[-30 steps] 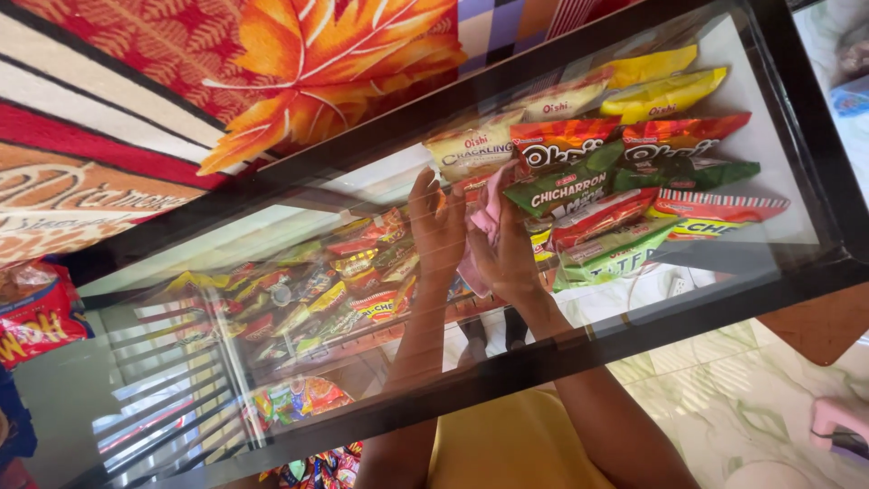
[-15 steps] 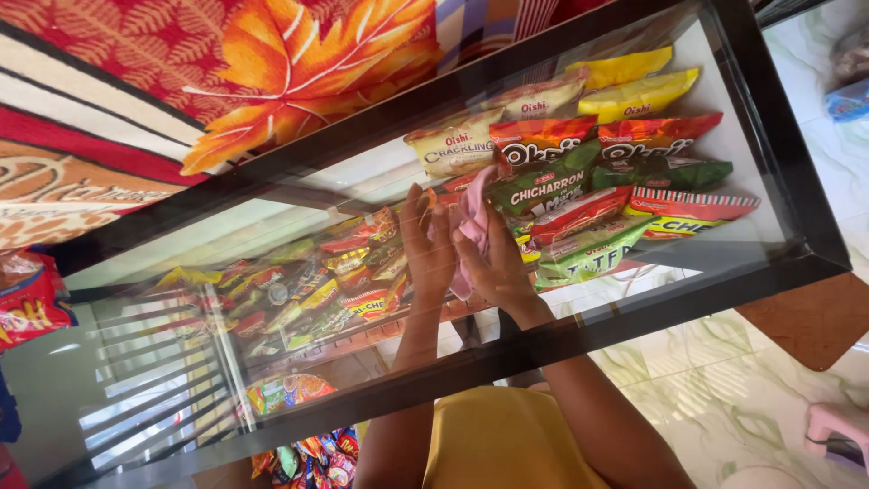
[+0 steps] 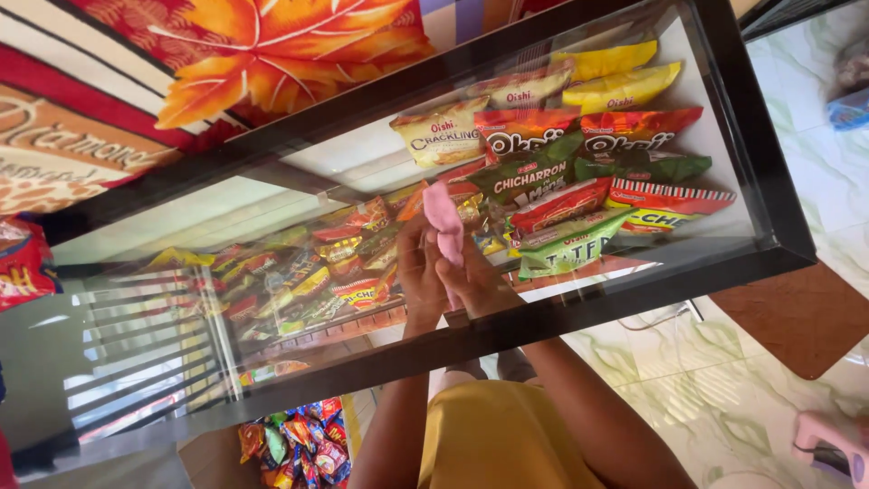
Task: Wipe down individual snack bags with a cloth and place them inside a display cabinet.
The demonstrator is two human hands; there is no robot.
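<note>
Cloth: we hold a pink cloth [image 3: 444, 224] upright against the glass top [image 3: 272, 217] of a black-framed display case [image 3: 769, 181], near the middle of the pane.
Right hand [image 3: 480, 282]: our fingers are closed round the lower part of the cloth, pressing it to the glass.
Left hand [image 3: 418, 272]: it lies just beside the cloth and touches it; whether it grips the cloth or only rests flat on the glass we cannot tell.
Step in hand: we judge this to be wiping the glass, with the cloth bunched rather than spread.
Next move: it would call for a flatter cloth and steady pressure, sweeping away from the cloth's present spot toward the unwiped parts of the pane.
Under the glass: right of the cloth lie snack bags [image 3: 579, 172] in yellow, red and green; left of the cloth lie rows of small sachets [image 3: 299, 281].
Beyond the cloth: a patterned sheet with an orange leaf [image 3: 299, 45] hangs behind the case.
Below the cloth: our yellow garment [image 3: 498, 444], more packets in a box [image 3: 294, 444] and a pale marbled floor [image 3: 724, 407].
In the way: nothing lies on the glass; reflections make it hard to judge which parts are clean.
</note>
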